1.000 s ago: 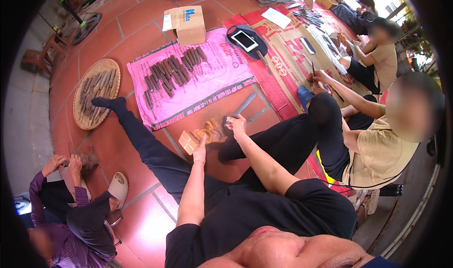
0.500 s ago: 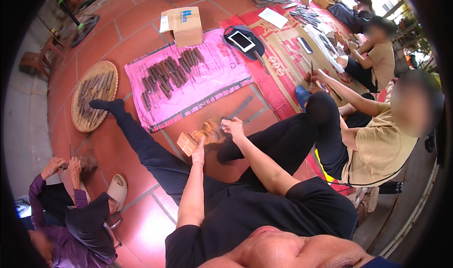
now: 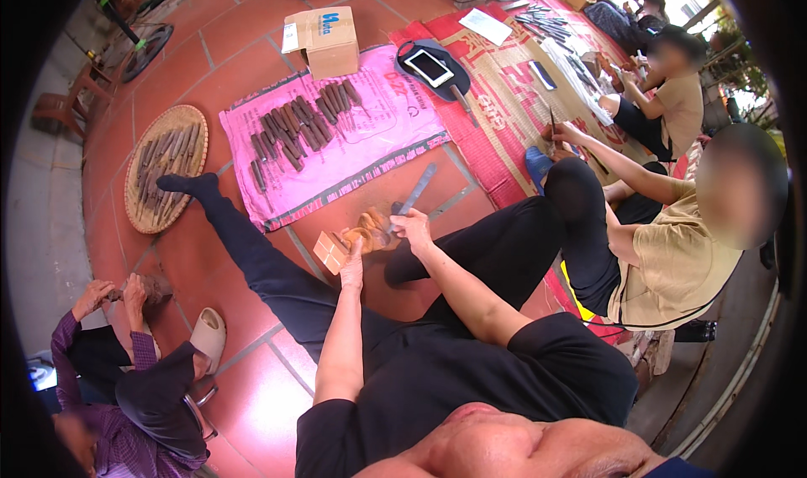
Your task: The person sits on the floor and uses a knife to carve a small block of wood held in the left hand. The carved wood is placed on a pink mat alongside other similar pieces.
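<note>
My left hand [image 3: 353,264] is wrapped round a carved wooden piece [image 3: 370,228], orange-brown and rounded, with a pale square block at its near left end. Just right of it, my right hand [image 3: 412,228] grips a long flat grey blade-like tool [image 3: 418,190], which slants up and away to the right. The lower part of this tool lies against or close beside the wood's far right end; contact there cannot be made out. Both hands are above the tiled floor, between my outstretched left leg and bent right leg.
A pink sack [image 3: 370,158] bears rows of brown wooden handles [image 3: 290,133]. More lie in a round woven tray [image 3: 168,163] by my left foot. Beyond are a cardboard box [image 3: 330,45] and a cap with a phone [image 3: 429,68]. People sit close on both sides.
The grey tool has swung to a steeper slant and looks sharper and lighter than its earlier dark blur. My left hand still holds the wooden piece in nearly the same place.
</note>
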`<action>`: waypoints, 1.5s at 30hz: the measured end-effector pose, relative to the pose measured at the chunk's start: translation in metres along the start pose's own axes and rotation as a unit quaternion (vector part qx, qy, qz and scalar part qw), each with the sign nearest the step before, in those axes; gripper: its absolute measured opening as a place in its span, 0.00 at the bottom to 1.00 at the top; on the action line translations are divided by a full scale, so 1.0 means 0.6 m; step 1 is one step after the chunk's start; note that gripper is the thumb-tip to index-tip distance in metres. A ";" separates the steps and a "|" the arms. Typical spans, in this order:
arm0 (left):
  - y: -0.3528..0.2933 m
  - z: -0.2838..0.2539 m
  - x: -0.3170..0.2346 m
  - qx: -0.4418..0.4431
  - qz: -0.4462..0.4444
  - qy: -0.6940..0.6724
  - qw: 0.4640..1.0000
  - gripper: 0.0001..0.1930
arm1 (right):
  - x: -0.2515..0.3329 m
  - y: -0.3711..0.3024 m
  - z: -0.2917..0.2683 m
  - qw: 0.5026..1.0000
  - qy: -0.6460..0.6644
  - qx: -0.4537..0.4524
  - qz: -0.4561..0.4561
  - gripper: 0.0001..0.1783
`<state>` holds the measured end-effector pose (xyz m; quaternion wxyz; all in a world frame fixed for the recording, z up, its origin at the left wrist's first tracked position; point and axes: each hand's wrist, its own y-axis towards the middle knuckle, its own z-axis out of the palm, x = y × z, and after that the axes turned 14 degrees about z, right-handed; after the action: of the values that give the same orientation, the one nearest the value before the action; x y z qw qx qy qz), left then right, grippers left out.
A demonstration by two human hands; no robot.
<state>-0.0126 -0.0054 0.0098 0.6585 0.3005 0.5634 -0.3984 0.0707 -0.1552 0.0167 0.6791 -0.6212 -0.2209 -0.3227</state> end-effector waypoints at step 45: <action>0.005 -0.004 0.012 -0.004 -0.033 -0.013 0.999 0.25 | -0.007 0.012 -0.011 0.996 0.084 -0.028 -0.009 0.07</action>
<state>-0.0110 -0.0032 0.0020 0.6532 0.2738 0.5662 -0.4216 0.0722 -0.1608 0.0077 0.6749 -0.6086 -0.1591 -0.3857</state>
